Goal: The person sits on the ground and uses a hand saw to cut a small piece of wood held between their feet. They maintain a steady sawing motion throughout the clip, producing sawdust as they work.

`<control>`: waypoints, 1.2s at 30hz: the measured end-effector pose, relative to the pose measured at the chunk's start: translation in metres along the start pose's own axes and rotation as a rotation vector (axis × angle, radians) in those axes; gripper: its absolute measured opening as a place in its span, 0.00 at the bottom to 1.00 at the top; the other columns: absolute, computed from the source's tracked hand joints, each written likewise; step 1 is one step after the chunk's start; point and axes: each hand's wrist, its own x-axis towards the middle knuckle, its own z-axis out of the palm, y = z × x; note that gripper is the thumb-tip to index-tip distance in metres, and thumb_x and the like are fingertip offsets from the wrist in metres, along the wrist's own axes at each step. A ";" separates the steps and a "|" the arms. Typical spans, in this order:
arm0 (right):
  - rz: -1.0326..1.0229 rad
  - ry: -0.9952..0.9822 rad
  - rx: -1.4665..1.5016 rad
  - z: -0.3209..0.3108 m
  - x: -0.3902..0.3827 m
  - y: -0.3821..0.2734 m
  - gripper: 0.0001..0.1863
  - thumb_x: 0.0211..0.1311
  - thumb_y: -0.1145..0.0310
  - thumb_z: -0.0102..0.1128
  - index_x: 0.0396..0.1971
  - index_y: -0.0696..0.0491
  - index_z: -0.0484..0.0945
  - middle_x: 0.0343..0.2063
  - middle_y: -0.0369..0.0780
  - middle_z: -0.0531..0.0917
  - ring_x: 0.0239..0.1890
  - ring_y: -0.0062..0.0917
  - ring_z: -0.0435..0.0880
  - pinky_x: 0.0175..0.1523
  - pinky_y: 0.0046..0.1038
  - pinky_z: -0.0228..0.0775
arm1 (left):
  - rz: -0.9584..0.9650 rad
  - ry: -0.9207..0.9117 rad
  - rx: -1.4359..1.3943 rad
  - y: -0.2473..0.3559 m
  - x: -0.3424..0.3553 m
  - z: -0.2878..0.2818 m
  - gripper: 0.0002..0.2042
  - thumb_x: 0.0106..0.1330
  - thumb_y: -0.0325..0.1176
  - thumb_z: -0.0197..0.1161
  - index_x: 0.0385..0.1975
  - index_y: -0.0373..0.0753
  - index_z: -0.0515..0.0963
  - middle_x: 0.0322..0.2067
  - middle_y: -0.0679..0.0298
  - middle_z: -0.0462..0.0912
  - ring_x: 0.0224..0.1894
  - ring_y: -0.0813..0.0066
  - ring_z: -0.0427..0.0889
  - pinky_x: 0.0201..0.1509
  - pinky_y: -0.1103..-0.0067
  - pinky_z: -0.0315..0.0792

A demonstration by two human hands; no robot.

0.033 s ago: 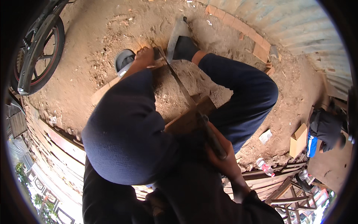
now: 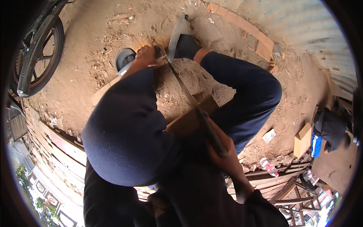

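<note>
My right hand point(image 2: 224, 151) is wrapped round the dark handle of what looks like a handsaw point(image 2: 182, 85). Its long, narrow blade, seen nearly edge-on, runs away from me over a brown wooden block point(image 2: 188, 120) by my lap. At its far end the blade crosses a pale wooden strip point(image 2: 104, 90) lying low over the dirt. Beside that crossing, my left hand point(image 2: 145, 56) has its fingers curled on the strip, partly hiding it. A dark piece lies against those fingers, its kind unclear. My sandalled foot point(image 2: 185, 46) is just right of the blade's tip.
A motorbike wheel point(image 2: 43, 56) stands at the far left. Bricks point(image 2: 249, 28) line the ground below a corrugated metal sheet point(image 2: 306, 26). On the right are a cardboard box point(image 2: 302, 140), a plastic bottle point(image 2: 269, 167), a wooden frame point(image 2: 295, 198) and another person point(image 2: 331, 126).
My right hand and the saw handle have shifted slightly away from me along the blade's line. The left hand stays on the strip.
</note>
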 end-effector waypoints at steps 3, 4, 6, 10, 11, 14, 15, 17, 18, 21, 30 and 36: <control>0.214 -0.067 0.161 0.015 0.031 0.004 0.33 0.60 0.81 0.53 0.67 0.60 0.62 0.60 0.48 0.76 0.59 0.23 0.75 0.61 0.22 0.64 | 0.001 -0.008 0.009 -0.002 -0.002 -0.002 0.42 0.45 0.46 0.77 0.55 0.28 0.62 0.52 0.43 0.75 0.58 0.47 0.75 0.61 0.64 0.72; 0.257 -0.069 0.167 0.017 0.036 0.004 0.33 0.60 0.81 0.53 0.67 0.60 0.62 0.60 0.48 0.75 0.59 0.22 0.75 0.62 0.23 0.63 | 0.009 -0.009 0.008 -0.001 -0.002 -0.002 0.42 0.46 0.49 0.77 0.54 0.28 0.63 0.52 0.42 0.75 0.58 0.46 0.75 0.62 0.63 0.71; 0.192 -0.041 0.108 0.016 0.031 0.001 0.33 0.59 0.80 0.53 0.67 0.61 0.62 0.60 0.49 0.75 0.59 0.23 0.75 0.62 0.23 0.64 | 0.011 -0.002 0.013 -0.002 0.000 -0.004 0.42 0.46 0.48 0.77 0.54 0.28 0.63 0.52 0.42 0.75 0.58 0.46 0.75 0.61 0.62 0.71; 0.021 -0.009 0.020 0.005 0.009 -0.010 0.33 0.59 0.81 0.55 0.67 0.60 0.62 0.60 0.49 0.75 0.59 0.25 0.76 0.62 0.24 0.65 | -0.006 0.002 -0.014 0.001 0.004 -0.006 0.41 0.44 0.43 0.78 0.55 0.28 0.63 0.51 0.44 0.76 0.58 0.49 0.76 0.60 0.65 0.73; 0.032 -0.012 0.049 0.007 0.013 -0.011 0.33 0.59 0.81 0.55 0.68 0.60 0.61 0.60 0.49 0.75 0.60 0.26 0.76 0.62 0.25 0.65 | -0.004 0.005 -0.021 0.001 0.003 -0.009 0.41 0.43 0.43 0.78 0.54 0.28 0.63 0.51 0.43 0.76 0.57 0.49 0.76 0.60 0.65 0.73; 0.294 -0.058 0.159 0.017 0.049 -0.012 0.33 0.59 0.82 0.53 0.68 0.60 0.61 0.62 0.51 0.73 0.64 0.31 0.71 0.66 0.27 0.62 | 0.034 0.013 0.008 0.001 0.004 -0.001 0.40 0.43 0.43 0.77 0.53 0.26 0.64 0.50 0.43 0.76 0.57 0.49 0.77 0.60 0.64 0.73; 0.298 -0.058 0.156 0.020 0.050 -0.013 0.33 0.59 0.82 0.53 0.68 0.60 0.61 0.62 0.51 0.73 0.64 0.31 0.71 0.66 0.27 0.62 | 0.038 0.014 0.030 -0.004 0.005 0.000 0.40 0.43 0.43 0.76 0.53 0.26 0.64 0.51 0.43 0.76 0.57 0.49 0.77 0.60 0.64 0.74; 0.060 0.000 0.019 0.016 0.020 -0.019 0.33 0.59 0.81 0.53 0.67 0.60 0.61 0.60 0.51 0.75 0.59 0.28 0.77 0.62 0.26 0.65 | 0.024 0.020 0.043 -0.012 0.005 -0.001 0.41 0.43 0.45 0.77 0.53 0.27 0.63 0.51 0.41 0.76 0.57 0.46 0.77 0.60 0.63 0.73; 0.044 0.013 -0.017 0.012 0.011 -0.018 0.33 0.59 0.81 0.54 0.67 0.60 0.62 0.59 0.52 0.75 0.57 0.28 0.78 0.61 0.25 0.66 | 0.021 0.022 0.034 -0.010 0.006 0.000 0.41 0.43 0.46 0.77 0.52 0.27 0.63 0.51 0.40 0.76 0.57 0.45 0.76 0.60 0.62 0.73; 0.084 0.014 -0.016 0.013 0.002 -0.008 0.33 0.59 0.80 0.54 0.67 0.60 0.62 0.58 0.52 0.76 0.56 0.28 0.79 0.61 0.25 0.66 | 0.032 0.002 0.005 -0.005 0.003 0.001 0.43 0.44 0.48 0.77 0.53 0.27 0.62 0.51 0.39 0.75 0.57 0.43 0.76 0.60 0.61 0.73; 0.144 0.003 0.049 0.007 -0.006 -0.016 0.33 0.58 0.81 0.53 0.67 0.61 0.62 0.57 0.53 0.77 0.52 0.27 0.81 0.56 0.25 0.69 | 0.024 0.011 0.003 -0.002 0.008 -0.003 0.44 0.43 0.50 0.78 0.54 0.28 0.62 0.52 0.42 0.75 0.58 0.47 0.76 0.61 0.63 0.72; 0.164 -0.042 0.049 0.016 0.051 -0.006 0.38 0.53 0.83 0.55 0.68 0.54 0.61 0.51 0.56 0.78 0.46 0.52 0.82 0.49 0.38 0.79 | 0.016 0.018 0.014 -0.005 0.007 0.000 0.45 0.41 0.48 0.79 0.54 0.29 0.62 0.52 0.44 0.76 0.58 0.49 0.76 0.61 0.64 0.71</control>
